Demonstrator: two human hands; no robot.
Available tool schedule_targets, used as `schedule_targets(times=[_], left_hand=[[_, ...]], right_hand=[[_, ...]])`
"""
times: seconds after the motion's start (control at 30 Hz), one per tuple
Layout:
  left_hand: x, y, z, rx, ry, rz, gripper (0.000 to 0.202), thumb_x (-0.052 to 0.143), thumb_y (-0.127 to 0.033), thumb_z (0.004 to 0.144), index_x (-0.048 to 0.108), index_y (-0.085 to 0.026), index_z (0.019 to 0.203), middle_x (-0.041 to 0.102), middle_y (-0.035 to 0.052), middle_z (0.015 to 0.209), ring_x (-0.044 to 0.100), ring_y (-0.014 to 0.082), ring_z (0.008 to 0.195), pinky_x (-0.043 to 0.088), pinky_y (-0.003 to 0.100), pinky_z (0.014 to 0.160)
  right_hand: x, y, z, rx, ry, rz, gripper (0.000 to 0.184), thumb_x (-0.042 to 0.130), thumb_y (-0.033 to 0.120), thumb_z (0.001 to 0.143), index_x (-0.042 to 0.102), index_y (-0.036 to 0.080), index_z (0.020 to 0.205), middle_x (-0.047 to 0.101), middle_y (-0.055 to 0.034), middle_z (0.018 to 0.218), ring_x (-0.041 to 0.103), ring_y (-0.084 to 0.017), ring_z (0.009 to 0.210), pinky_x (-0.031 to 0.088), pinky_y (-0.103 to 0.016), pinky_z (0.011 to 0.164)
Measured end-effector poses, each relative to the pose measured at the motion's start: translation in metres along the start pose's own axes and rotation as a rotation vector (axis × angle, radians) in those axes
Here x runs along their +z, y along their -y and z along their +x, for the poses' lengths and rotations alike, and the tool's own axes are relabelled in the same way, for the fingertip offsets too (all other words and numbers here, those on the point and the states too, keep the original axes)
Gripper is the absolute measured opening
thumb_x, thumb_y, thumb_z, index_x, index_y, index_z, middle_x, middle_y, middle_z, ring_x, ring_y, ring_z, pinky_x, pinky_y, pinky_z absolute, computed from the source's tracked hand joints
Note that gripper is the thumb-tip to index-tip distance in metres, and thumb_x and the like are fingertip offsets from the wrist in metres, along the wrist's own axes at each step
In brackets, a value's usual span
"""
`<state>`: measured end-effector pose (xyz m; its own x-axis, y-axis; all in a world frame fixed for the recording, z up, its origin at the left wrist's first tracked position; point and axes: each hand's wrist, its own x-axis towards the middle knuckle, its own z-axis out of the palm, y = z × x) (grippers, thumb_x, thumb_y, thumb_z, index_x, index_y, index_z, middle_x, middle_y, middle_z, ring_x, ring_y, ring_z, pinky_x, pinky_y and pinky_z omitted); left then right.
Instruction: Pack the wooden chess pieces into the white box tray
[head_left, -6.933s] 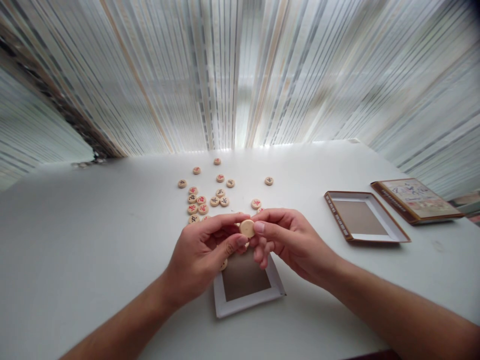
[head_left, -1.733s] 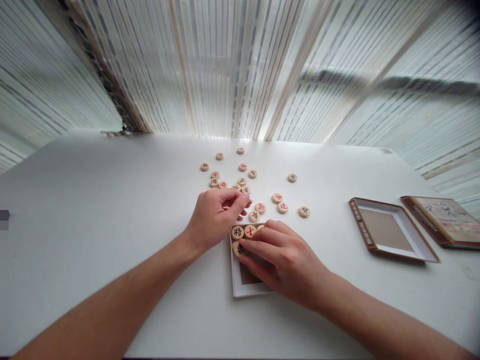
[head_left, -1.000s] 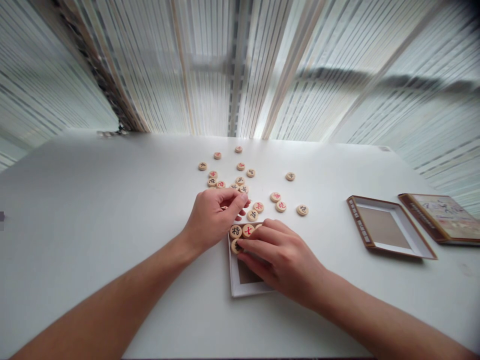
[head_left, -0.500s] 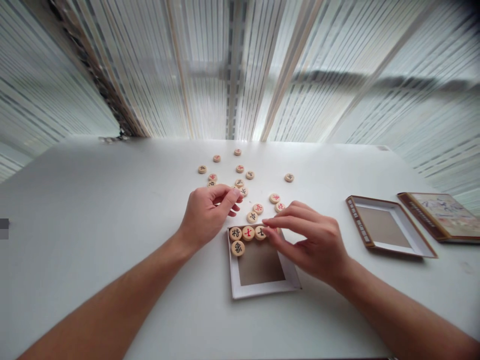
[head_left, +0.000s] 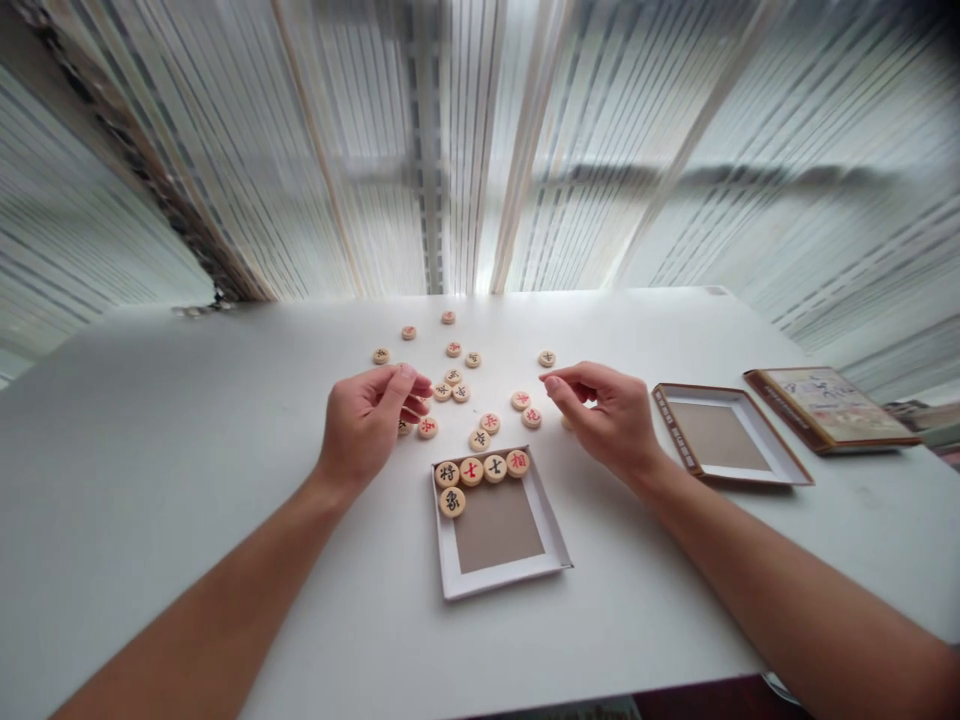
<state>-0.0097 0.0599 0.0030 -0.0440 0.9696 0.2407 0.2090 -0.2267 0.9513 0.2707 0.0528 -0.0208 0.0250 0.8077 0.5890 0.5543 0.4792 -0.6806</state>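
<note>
A shallow white tray [head_left: 556, 530] with a brown floor lies on the white table [head_left: 187, 450] between my hands. Along its far edge stands a row of round wooden game pieces [head_left: 483, 469] marked in black or red, with one more piece [head_left: 452, 501] under the row's left end. Several loose pieces [head_left: 452, 377] are scattered beyond the tray. My left hand [head_left: 364, 425] hovers left of them, fingers curled and thumb against fingertips; anything inside is hidden. My right hand [head_left: 611, 415] is right of the loose pieces, fingertips pinched, nothing showing between them.
A second brown-edged tray [head_left: 750, 477] and a printed box lid [head_left: 829, 405] lie at the right. A striped curtain [head_left: 480, 150] hangs behind the table's far edge. The table's near edge runs along the bottom of the view.
My right hand has lifted off the tray and moved up and right to the loose pieces; the tray's far row now has one more piece. My left hand has stayed curled.
</note>
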Motion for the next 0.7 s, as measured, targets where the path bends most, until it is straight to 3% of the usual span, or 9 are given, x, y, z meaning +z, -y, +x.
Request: schedule_targets(times=[0.7], left_hand=[[-0.005,-0.001,0.005,0.008,-0.043,0.012,0.033,0.067,-0.043,0.097,0.081,-0.013,0.091,0.08,0.0068,0.077,0.075,0.018,0.063,0.064,0.028,0.061]], right_hand=[[0.0,-0.007,0.003,0.112,0.009,0.003,0.026,0.071,0.038,0.095,0.08,0.018,0.082,0.073,-0.0043,0.069,0.058,-0.017,0.061,0.043,-0.03,0.058]])
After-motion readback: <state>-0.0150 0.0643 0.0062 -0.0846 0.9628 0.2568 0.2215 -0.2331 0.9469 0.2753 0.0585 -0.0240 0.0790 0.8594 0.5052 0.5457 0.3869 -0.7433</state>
